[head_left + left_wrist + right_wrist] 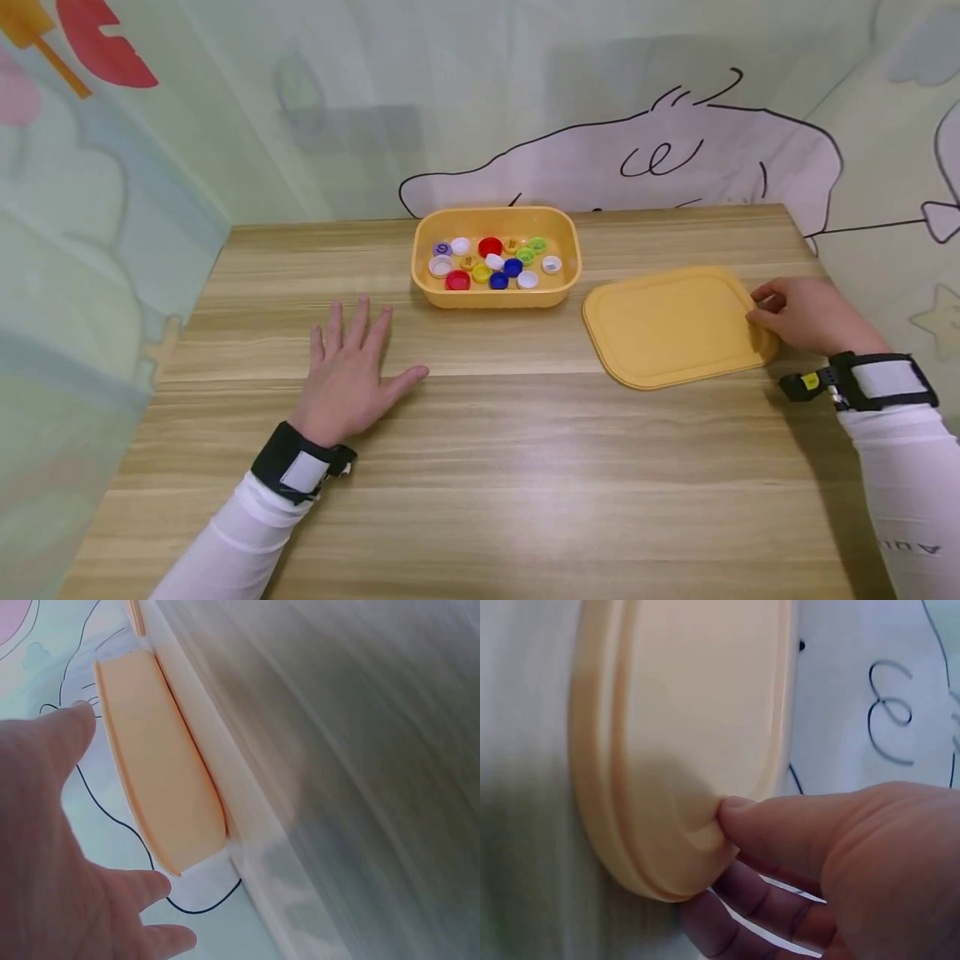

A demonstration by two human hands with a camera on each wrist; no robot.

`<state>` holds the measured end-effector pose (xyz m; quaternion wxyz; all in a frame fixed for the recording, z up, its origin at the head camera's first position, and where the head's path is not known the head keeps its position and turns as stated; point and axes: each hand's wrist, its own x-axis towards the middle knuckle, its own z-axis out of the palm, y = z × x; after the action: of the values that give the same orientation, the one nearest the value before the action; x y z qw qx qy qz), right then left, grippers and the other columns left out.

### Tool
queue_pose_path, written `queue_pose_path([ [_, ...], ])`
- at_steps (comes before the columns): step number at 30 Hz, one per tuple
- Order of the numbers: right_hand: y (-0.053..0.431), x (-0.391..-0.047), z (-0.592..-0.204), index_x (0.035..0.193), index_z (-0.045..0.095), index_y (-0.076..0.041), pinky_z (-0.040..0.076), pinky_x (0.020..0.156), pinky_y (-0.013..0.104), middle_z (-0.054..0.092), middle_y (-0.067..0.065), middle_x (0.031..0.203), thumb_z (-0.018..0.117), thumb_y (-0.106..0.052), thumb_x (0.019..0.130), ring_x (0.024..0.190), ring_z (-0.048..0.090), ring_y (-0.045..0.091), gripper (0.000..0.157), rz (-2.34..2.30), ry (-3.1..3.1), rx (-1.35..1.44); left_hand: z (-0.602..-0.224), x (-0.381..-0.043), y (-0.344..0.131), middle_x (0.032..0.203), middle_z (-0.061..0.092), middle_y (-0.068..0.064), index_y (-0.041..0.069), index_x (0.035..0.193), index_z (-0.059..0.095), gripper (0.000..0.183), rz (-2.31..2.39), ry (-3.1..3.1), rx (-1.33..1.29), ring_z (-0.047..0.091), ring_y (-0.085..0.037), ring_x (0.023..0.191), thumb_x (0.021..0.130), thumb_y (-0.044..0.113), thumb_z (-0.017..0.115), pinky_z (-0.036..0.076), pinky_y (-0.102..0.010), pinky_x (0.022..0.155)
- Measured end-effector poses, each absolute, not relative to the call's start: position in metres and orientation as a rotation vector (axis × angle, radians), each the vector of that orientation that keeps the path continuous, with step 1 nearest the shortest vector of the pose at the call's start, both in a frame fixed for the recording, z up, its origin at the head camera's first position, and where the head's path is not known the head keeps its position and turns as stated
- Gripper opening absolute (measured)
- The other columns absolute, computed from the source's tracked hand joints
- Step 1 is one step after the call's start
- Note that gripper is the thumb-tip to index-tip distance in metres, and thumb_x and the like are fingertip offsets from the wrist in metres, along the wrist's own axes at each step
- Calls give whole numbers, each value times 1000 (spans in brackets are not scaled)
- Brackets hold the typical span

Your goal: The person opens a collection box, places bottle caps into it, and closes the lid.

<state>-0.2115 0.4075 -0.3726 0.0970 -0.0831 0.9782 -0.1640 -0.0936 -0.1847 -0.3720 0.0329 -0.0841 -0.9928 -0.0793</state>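
A yellow lid (675, 329) with a raised rim is at the right of the table. My right hand (813, 315) pinches its right end, thumb on top and fingers under the edge, as the right wrist view shows with the lid (697, 697) between them. My left hand (345, 383) is spread, fingers straight, above the left part of the table. It holds nothing. Farther back stands a yellow plastic box (497, 298), open at the top, with several bottle caps inside, among them a red cap (490, 246) and a blue cap (513, 267).
The wood-grain table (510, 467) ends at a back edge just behind the box. A curtain (480, 100) with cartoon drawings hangs behind it and along both sides. Each wrist wears a black strap with a small camera.
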Motion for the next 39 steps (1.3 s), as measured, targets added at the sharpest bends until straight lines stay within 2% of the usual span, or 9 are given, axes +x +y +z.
queue_pose_path([
  [10,360,-183,-368,118,60,8,50,61,34,68,14,95,68,-25,93,78,62,23,42,-406,2848,-429,-369,-86,-181,164,8,-18,14,160,23,103,-226,-3065,-287,-5,-47,147,86,85,33,-1,-68,110],
  [19,301,-166,-365,116,61,5,48,61,32,67,7,91,72,-22,90,74,59,17,40,-449,2826,-555,-367,-80,-175,162,15,-21,9,159,24,101,-229,-3073,-300,0,-45,148,88,80,40,8,-66,111],
  [23,276,-161,-364,118,59,6,48,61,31,65,7,91,73,-23,89,73,57,17,43,-504,2777,-569,-364,-78,-169,158,26,-24,3,156,29,100,-263,-3085,-320,15,-47,145,89,75,46,16,-63,112],
  [27,255,-158,-364,122,56,6,48,60,31,63,7,90,73,-25,89,72,56,17,48,-532,2740,-558,-362,-78,-161,137,48,-23,-4,143,48,92,-329,-3141,-324,43,-40,126,90,72,50,36,-55,104],
  [30,242,-154,-364,126,54,6,47,59,30,62,7,90,73,-26,89,71,55,17,52,-547,2724,-553,-361,-79,-156,116,56,-17,-4,130,60,82,-360,-3188,-341,53,-30,104,91,68,53,48,-46,88],
  [33,229,-149,-364,129,52,8,47,58,30,62,7,89,73,-26,89,69,56,16,56,-575,2708,-551,-363,-81,-152,107,58,-13,-2,126,64,74,-373,-3227,-356,54,-24,91,92,64,54,50,-39,76],
  [39,210,-143,-365,134,48,8,50,55,29,63,7,88,73,-24,90,63,60,13,59,-684,2650,-533,-368,-82,-147,97,55,-10,-1,126,65,66,-380,-3250,-333,51,-21,80,96,56,54,45,-32,64],
])
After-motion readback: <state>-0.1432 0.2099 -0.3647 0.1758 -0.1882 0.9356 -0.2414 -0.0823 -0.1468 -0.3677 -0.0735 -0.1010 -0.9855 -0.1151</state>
